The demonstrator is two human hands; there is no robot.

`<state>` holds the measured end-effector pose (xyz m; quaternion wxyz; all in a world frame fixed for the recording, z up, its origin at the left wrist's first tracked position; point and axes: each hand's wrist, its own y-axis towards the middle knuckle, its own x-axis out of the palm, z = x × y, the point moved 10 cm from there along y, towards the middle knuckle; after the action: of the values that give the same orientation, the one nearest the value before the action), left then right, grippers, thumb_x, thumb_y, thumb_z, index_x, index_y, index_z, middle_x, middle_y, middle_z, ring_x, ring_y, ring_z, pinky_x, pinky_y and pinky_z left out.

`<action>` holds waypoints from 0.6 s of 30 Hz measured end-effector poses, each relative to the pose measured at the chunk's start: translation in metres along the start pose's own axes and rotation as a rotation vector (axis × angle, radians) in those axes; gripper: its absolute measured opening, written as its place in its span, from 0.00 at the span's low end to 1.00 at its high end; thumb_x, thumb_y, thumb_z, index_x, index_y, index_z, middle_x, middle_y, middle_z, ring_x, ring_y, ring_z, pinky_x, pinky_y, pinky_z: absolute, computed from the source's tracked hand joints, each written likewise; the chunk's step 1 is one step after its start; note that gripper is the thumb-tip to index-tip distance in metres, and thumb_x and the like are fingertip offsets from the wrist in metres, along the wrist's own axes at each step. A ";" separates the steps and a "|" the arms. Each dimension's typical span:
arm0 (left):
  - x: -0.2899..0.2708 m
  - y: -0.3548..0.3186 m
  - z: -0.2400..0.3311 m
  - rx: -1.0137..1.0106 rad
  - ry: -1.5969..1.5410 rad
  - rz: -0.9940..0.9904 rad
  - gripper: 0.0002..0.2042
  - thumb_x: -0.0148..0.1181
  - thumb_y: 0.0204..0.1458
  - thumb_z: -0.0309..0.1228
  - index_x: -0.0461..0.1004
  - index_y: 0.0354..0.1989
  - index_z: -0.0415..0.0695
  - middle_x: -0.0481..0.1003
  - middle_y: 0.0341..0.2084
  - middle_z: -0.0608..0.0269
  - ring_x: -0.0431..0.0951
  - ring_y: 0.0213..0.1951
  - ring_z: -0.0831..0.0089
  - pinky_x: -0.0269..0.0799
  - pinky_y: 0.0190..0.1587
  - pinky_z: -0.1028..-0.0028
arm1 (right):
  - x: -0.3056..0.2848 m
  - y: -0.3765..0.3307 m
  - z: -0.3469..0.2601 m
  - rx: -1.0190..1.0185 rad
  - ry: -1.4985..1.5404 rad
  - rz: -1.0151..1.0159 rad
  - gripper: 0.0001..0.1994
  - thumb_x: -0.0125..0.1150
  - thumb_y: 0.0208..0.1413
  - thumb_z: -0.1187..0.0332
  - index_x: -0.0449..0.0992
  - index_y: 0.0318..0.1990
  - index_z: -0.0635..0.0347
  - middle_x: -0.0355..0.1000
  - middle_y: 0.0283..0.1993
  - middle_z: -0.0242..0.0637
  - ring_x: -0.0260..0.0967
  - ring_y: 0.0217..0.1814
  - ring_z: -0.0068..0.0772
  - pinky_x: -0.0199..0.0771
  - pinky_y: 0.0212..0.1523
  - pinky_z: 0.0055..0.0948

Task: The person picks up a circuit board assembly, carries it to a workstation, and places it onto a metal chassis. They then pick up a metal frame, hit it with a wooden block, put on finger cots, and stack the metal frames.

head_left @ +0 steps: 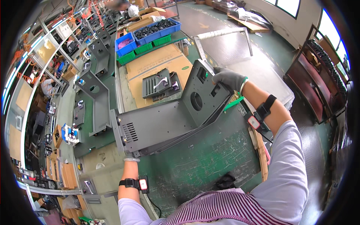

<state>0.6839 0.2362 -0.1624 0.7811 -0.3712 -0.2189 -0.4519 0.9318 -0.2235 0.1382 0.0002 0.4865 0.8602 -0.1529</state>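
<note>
A dark grey bent sheet-metal housing (159, 122) lies in front of me, its upright end plate (198, 90) showing a large round hole and square cutouts. Its far-left end has a row of slots. My right hand (228, 79), in a grey glove, is closed over the top right edge of that plate. Only the cuff of my left hand (131, 159) shows, at the housing's lower left corner; the housing hides its fingers. Another dark metal edge shows just beneath the housing. Beside my right wrist is a bright green strip (234, 104).
Beyond the housing, slotted grey plates (157, 85) lie on a cardboard sheet (137, 69). A blue bin of black parts (157, 29) and green bins (125, 58) stand farther back. Similar housings (98, 99) line the green bench at left. A metal cart (258, 71) stands right; a rack (318, 75) is farther right.
</note>
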 end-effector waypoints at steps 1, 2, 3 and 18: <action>0.000 0.015 0.000 0.004 -0.003 -0.005 0.19 0.49 0.55 0.46 0.65 0.47 0.46 0.70 0.41 0.59 0.70 0.44 0.63 0.69 0.46 0.60 | -0.003 0.014 0.000 0.007 0.027 -0.001 0.15 0.56 0.37 0.75 0.67 0.37 0.67 0.68 0.27 0.40 0.69 0.22 0.28 0.72 0.21 0.28; 0.002 0.030 -0.002 0.006 -0.005 -0.013 0.19 0.49 0.55 0.46 0.65 0.47 0.46 0.70 0.40 0.60 0.70 0.44 0.63 0.69 0.46 0.60 | -0.006 0.026 0.002 0.026 0.049 0.002 0.17 0.56 0.38 0.75 0.66 0.40 0.67 0.67 0.26 0.38 0.68 0.21 0.28 0.71 0.19 0.28; 0.002 0.043 -0.005 0.006 -0.006 -0.018 0.19 0.49 0.55 0.46 0.65 0.47 0.46 0.70 0.40 0.60 0.70 0.44 0.63 0.69 0.46 0.60 | -0.008 0.036 0.004 0.017 0.047 0.001 0.17 0.57 0.38 0.74 0.66 0.40 0.67 0.67 0.26 0.38 0.68 0.20 0.27 0.71 0.19 0.27; 0.013 -0.133 0.014 0.178 0.342 0.479 0.11 0.53 0.53 0.38 0.69 0.39 0.44 0.72 0.29 0.62 0.72 0.30 0.71 0.72 0.37 0.66 | 0.013 -0.077 -0.045 -0.455 0.575 -0.298 0.39 0.44 0.55 0.39 0.46 0.67 0.53 0.57 0.62 0.55 0.73 0.40 0.34 0.74 0.38 0.26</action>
<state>0.5748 0.1980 -0.0942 0.9203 -0.2610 -0.0291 -0.2900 0.8674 -0.2373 0.1992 -0.1553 0.3669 0.8982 0.1857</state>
